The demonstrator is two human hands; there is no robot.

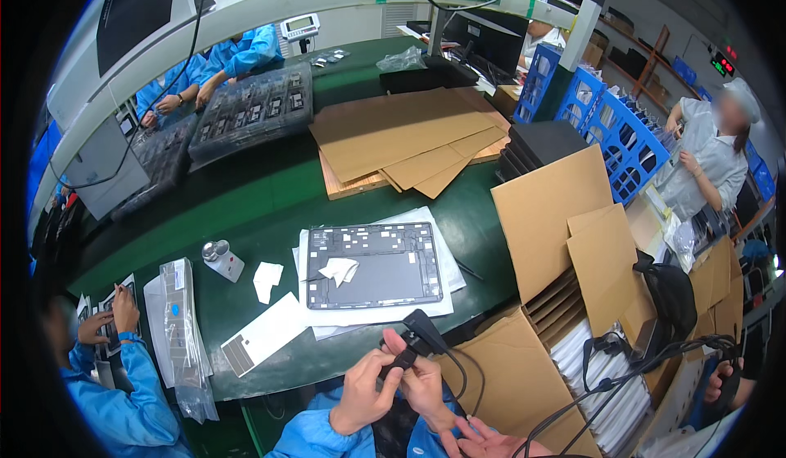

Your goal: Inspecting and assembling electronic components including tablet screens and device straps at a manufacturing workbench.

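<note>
Low in the middle, my left hand [362, 394] pinches a black strap [401, 360]. The strap is joined to a small black device [422, 331] with a cable, and it lies against my right hand [422, 386]. The device and strap cover much of my right hand's fingers, so their pose is unclear. Beyond both hands, a dark flat tablet-like housing [385, 282] rests on white sheets [446, 294]. A crumpled white wipe [339, 270] lies on the housing. Another person's open hand [481, 440] reaches in from the lower right, just beside my right forearm.
On the green table [270, 204] stand a pump bottle [223, 261], a white card [266, 333] and bagged parts [178, 311]. Cardboard sheets [401, 130] lie farther back. An open carton [508, 376] and black cables [610, 384] crowd the right. Co-workers sit at left [123, 401] and far left.
</note>
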